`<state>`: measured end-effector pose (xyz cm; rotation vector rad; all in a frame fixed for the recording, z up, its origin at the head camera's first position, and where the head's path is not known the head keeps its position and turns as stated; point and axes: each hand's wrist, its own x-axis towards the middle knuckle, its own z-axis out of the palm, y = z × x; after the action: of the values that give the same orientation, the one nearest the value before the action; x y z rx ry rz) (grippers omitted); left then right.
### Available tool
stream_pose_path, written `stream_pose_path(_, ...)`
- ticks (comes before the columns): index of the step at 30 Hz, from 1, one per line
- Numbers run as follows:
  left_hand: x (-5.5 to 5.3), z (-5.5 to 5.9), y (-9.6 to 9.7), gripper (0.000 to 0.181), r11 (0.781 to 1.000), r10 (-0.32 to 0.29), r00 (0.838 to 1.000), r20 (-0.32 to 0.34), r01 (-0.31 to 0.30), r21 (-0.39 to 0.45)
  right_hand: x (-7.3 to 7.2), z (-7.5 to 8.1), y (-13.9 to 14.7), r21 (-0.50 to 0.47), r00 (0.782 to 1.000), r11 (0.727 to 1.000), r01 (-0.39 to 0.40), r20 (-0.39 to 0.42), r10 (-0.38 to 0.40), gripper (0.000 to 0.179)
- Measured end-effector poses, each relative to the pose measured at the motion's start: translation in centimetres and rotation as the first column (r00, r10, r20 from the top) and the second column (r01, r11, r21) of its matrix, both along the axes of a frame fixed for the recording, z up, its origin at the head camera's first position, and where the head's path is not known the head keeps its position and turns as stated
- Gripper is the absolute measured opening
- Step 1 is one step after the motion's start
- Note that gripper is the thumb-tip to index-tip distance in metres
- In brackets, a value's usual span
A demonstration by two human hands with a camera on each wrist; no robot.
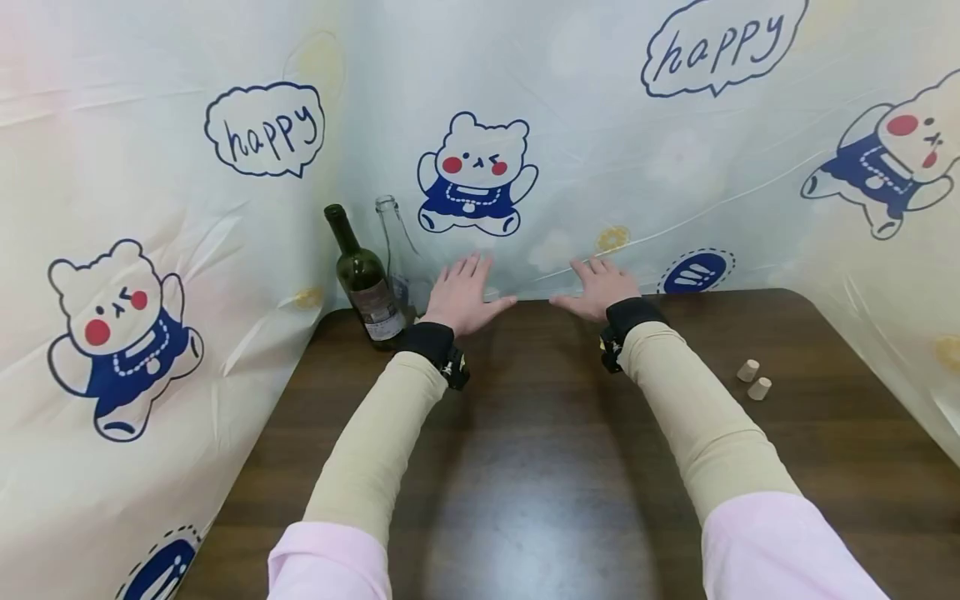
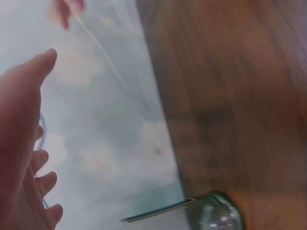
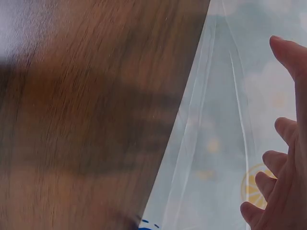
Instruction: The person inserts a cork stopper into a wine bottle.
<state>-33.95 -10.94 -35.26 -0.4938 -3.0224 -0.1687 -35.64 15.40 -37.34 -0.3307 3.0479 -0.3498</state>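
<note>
Both arms reach out toward the table's far edge. My left hand [image 1: 463, 298] has its fingers spread and its thumb pointing right; nothing is in it. Just left of it stand a dark green wine bottle [image 1: 365, 279] with a label and, behind that, a clear glass bottle [image 1: 406, 258], partly hidden by the hand and the green bottle. In the left wrist view, the base of a glass bottle [image 2: 218, 213] shows at the bottom. My right hand [image 1: 600, 290] is likewise spread and holds nothing, its thumb pointing left toward the other hand.
Two small pale corks [image 1: 753, 380] are on the brown wooden table [image 1: 540, 467], right of my right forearm. A printed curtain [image 1: 585, 150] with bears and "happy" bubbles hangs behind the table and along its left and right sides.
</note>
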Motion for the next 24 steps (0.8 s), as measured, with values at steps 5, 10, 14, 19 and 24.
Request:
stream_pose_path(5, 0.5, 1.7, -0.1, 0.097, 0.999, -0.017, 0.998, -0.067, 0.019, 0.026, 0.1, 0.0, -1.0, -0.008, 1.000, 1.000, -0.015, -0.019, 0.015, 0.097)
stream_pose_path(10, 1.3, 3.4, -0.4, 0.097, 0.997, -0.027, 0.991, -0.129, 0.036, 0.068, 0.1, -0.1, -2.6, -0.077, 0.995, 0.994, -0.077, -0.076, 0.071, 0.099)
stream_pose_path(14, 2.2, 4.7, -1.0, 0.096, 0.989, -0.018, 0.978, -0.209, 0.048, 0.141, 0.2, 0.2, -4.2, -0.141, 0.986, 0.981, -0.133, -0.120, 0.116, 0.097)
stream_pose_path(19, 3.3, 5.7, -1.8, 0.095, 0.954, 0.026, 0.939, -0.343, 0.079, 0.288, 0.7, 0.4, -6.3, -0.203, 0.988, 0.969, -0.139, -0.096, 0.122, 0.095)
stream_pose_path(24, 3.7, 5.4, -3.1, 0.101, 0.868, 0.238, 0.872, -0.428, 0.007, 0.497, 1.4, 0.4, -8.6, -0.252, 0.981, 0.948, -0.194, -0.054, 0.186, 0.096)
